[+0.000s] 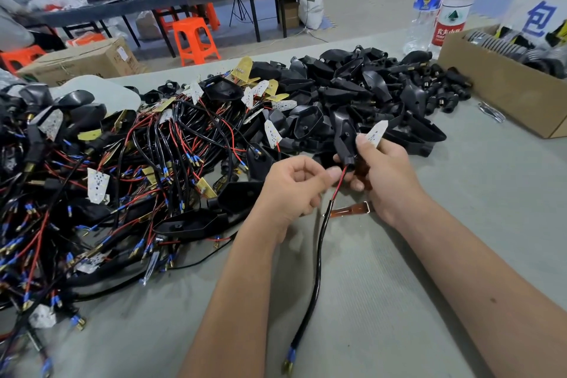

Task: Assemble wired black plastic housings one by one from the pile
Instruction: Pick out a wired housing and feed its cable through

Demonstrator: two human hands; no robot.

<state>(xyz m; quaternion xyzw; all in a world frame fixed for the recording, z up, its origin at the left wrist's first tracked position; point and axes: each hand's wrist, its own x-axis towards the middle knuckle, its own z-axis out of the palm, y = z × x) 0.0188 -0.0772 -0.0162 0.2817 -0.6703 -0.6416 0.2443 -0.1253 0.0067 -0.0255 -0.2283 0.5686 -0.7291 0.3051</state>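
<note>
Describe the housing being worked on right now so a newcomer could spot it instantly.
Start at the grey table and find the two hands in front of the pile. The right hand holds one black housing upright. Unlike the heaped ones, it is lifted clear, with a red wire running down from it, pinched by the left hand.

The near part of the grey table (399, 301) lies bare between and in front of the two forearms, crossed only by a black cable (317, 270) hanging from the held housing (345, 138). To the left, a tangle of wires (107, 178) and small boards covers the surface up to the left hand (294, 190). Behind the hands, a heap of black housings (368, 86) spreads across the table. On the right, a cardboard box (503, 92) and two water bottles (441, 3) block the far edge, with a bare strip between box and heap.
</note>
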